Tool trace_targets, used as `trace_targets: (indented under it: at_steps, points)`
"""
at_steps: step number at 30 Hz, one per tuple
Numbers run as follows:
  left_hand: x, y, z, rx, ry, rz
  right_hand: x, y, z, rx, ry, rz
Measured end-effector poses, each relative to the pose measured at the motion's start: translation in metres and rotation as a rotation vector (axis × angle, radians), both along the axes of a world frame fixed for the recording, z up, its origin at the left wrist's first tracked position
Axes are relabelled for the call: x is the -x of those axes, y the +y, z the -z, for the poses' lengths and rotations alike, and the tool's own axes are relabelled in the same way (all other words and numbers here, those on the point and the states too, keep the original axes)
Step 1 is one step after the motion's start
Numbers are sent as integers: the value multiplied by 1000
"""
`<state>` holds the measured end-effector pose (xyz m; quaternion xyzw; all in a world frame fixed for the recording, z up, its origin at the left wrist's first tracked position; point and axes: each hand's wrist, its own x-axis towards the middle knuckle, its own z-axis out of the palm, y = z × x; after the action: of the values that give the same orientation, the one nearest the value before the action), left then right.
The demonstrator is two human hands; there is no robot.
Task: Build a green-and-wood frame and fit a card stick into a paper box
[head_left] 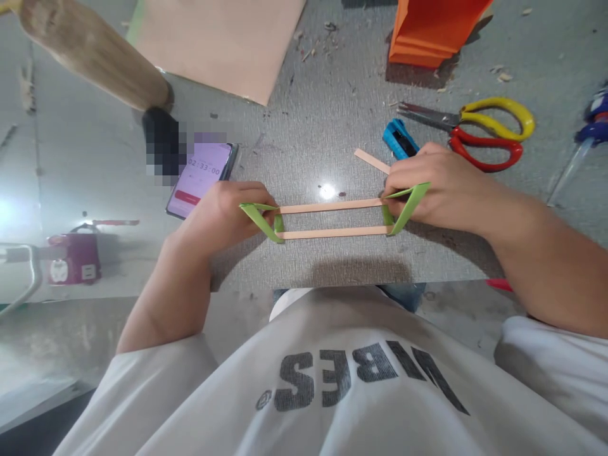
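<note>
Between my hands is a small paper frame: two parallel peach paper strips (332, 233) joined at each end to folded green paper triangles. My left hand (237, 206) pinches the frame at its left green triangle (260, 223). At the other end my right hand (430, 183) grips the right green triangle (409, 208), with the fingertips partly hidden behind it. A loose peach strip (372, 160) sticks out beyond my right fingers; whether they touch it I cannot tell. Just past that hand lies a blue cutter (400, 139).
Scissors (456, 119) with yellow and red handles lie beyond my right hand, near a folded orange paper piece (430, 38). A phone (202, 177) showing a timer rests by my left wrist. Peach sheets (223, 44) and a wooden cylinder (95, 54) are farther back.
</note>
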<state>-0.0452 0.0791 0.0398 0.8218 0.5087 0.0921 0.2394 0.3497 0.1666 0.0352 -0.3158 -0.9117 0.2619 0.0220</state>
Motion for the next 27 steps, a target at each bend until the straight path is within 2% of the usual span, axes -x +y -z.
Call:
trace_targets:
  at_steps: [8, 14, 16, 19, 25, 27]
  points:
    - [-7, 18, -3, 51, 173, -89, -4, 7, 3, -12, -27, 11]
    - [-14, 11, -8, 113, 33, -199, -18, 11, -10, -198, -6, 14]
    - [-11, 7, -6, 134, 11, -210, -21, 10, -18, -204, 12, 26]
    - [-6, 4, -1, 137, 20, -211, -30, 10, -32, -116, 47, 138]
    - [2, 4, 3, 80, 60, -158, -83, 24, -59, 298, 124, 508]
    - [2, 4, 3, 81, 82, -144, -87, 28, -59, 270, 220, 586]
